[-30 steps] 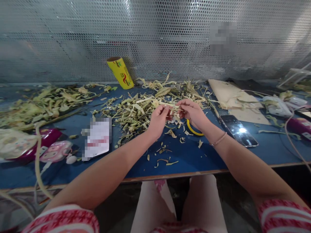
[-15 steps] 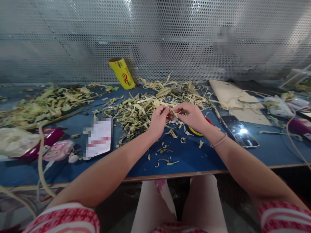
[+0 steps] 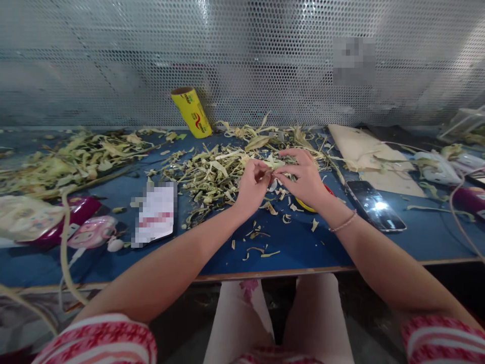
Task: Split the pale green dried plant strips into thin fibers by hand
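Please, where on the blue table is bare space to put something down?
Barest patch: the blue table near its front edge, between the pixelated card and the phone, with few scraps. Crowded: the leaf pile beyond both hands, and the far-left heap.

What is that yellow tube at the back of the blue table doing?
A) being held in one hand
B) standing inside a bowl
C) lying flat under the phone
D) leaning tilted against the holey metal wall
D: the yellow tube stands tilted on the blue table, its top resting against the perforated metal wall, away from both hands.
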